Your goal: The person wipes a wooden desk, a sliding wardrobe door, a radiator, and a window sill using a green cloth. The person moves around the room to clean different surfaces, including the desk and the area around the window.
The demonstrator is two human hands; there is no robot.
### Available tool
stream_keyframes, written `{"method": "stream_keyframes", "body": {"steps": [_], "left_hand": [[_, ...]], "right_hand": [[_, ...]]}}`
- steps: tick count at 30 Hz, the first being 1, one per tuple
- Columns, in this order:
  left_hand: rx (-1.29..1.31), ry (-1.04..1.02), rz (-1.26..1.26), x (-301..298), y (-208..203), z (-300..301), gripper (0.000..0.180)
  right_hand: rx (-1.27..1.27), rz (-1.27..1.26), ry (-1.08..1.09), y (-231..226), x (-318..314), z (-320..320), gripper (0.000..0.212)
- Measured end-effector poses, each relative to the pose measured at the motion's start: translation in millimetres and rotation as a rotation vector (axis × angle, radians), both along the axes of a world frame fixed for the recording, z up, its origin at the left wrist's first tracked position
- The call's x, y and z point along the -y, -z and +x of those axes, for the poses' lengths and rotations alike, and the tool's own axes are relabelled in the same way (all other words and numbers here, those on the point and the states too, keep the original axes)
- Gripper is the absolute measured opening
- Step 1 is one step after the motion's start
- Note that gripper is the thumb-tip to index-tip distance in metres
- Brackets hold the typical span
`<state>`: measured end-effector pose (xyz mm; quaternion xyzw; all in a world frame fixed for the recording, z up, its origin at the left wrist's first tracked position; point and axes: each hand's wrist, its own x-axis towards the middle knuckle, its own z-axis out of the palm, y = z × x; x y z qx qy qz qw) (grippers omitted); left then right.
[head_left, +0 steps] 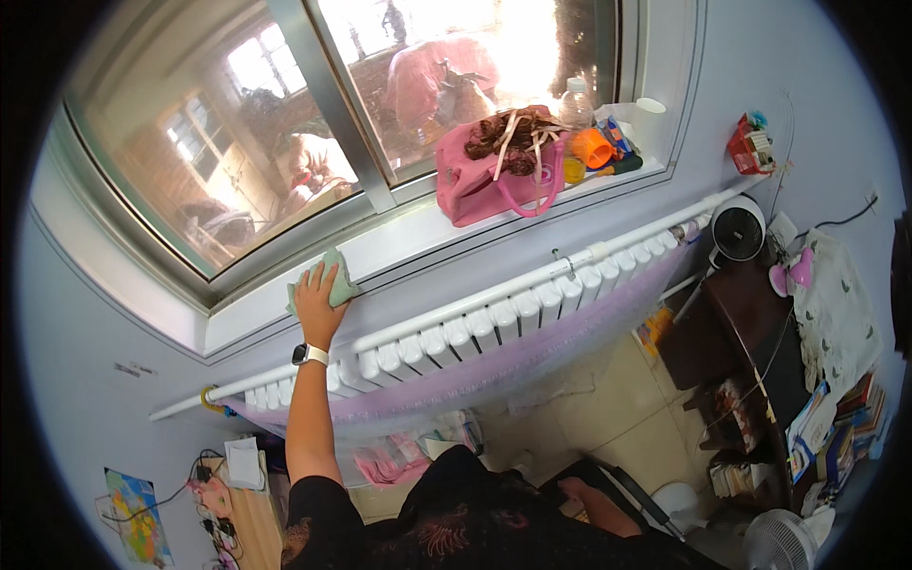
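Note:
My left hand (321, 294), with a white-strapped watch at its wrist, presses a pale green cloth (339, 281) onto the white windowsill (266, 306). Its fingers lie over the cloth, which bunches out around them. Just behind the cloth runs the metal frame of the sliding window (294, 220). My right hand (576, 490) hangs low at my right side, near a dark chair (632, 494); its fingers are too unclear to make out. Farther right on the sill stands a pink handbag (461, 190) with a brown hair piece (518, 142) on top.
Beside the bag are a clear bottle (575, 103), an orange cup (593, 149) and a white cup (649, 118). Below the sill runs a white radiator (475, 331) with a pipe. A dark desk (760, 332) with a black fan (738, 233) and books stands at the right.

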<state>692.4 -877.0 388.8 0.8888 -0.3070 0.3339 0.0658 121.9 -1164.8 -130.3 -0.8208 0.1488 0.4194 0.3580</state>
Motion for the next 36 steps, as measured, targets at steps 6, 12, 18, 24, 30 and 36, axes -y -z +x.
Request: {"method": "stream_keyframes", "body": {"steps": [6,12,18,24,30,36], "left_hand": [[0.064,-0.013,-0.075,-2,12,-4,0.076],[0.114,0.016,-0.062,2,12,9,0.071],[0.021,0.214,-0.010,93,-1,8,0.068],[-0.056,0.275,0.022,105,2,5,0.077],[-0.059,0.105,-0.133,-19,8,22,0.080],[-0.025,-0.295,-0.231,-131,10,30,0.081]], "right_hand": [[0.578,-0.101,-0.197,7,6,-17,0.020],[-0.044,0.149,0.386,-14,-15,-11,0.027],[-0.135,0.140,0.541,-51,-5,23,0.032],[-0.107,0.121,0.646,-79,22,63,0.036],[0.002,0.317,1.032,-113,43,110,0.041],[0.217,-0.100,0.417,-115,44,142,0.048]]}}
